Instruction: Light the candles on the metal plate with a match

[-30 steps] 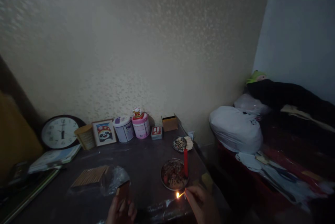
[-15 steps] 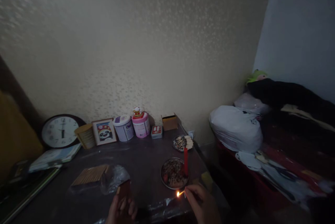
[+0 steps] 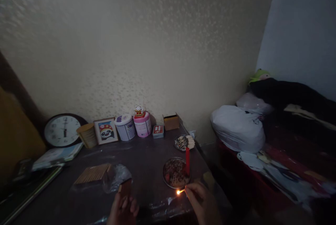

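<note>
Pinching a thin lit wooden matchstick point(image 3: 181, 191) between its fingertips, the right hand point(image 3: 202, 202) sits at the table's near edge, the small flame at the hand's 9 o'clock and just at 6 o'clock of the round metal dish point(image 3: 173, 174) holding an upright red candle point(image 3: 187, 161). At 9 o'clock of the flame, the left hand point(image 3: 123, 210) is curled around a small brown matchbox point(image 3: 125, 188), on the dark plastic-covered table point(image 3: 147, 155).
</note>
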### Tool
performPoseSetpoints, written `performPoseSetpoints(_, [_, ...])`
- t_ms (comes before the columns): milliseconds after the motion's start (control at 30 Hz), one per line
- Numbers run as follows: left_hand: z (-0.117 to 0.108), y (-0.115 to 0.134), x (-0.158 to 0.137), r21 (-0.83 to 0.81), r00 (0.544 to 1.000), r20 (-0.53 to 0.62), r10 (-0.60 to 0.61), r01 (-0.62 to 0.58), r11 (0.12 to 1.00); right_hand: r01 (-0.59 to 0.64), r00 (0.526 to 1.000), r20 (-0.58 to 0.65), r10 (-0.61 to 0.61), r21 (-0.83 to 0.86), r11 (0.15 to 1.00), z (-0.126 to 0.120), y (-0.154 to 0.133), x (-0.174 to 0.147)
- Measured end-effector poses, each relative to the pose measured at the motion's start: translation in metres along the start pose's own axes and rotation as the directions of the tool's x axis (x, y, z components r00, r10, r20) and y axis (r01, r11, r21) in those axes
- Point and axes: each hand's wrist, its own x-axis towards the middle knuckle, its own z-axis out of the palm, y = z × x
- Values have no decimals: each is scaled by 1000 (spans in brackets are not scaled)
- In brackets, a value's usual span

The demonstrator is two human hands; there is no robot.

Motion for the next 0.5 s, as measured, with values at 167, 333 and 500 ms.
performPoseSetpoints(167, [0, 1, -1, -47, 1000, -5, 5, -5, 999, 26, 999, -35, -26, 21, 999, 4, -6, 5])
performPoseSetpoints(333, [-2, -4, 5, -111, 997, -70, 24, -31, 993, -85, 995, -42, 86, 25, 996, 5, -8, 14])
performPoseSetpoints(500, [-3, -11, 9, -95, 983, -110, 146, -156, 983, -111, 992, -58, 115, 62, 992, 9, -22, 36])
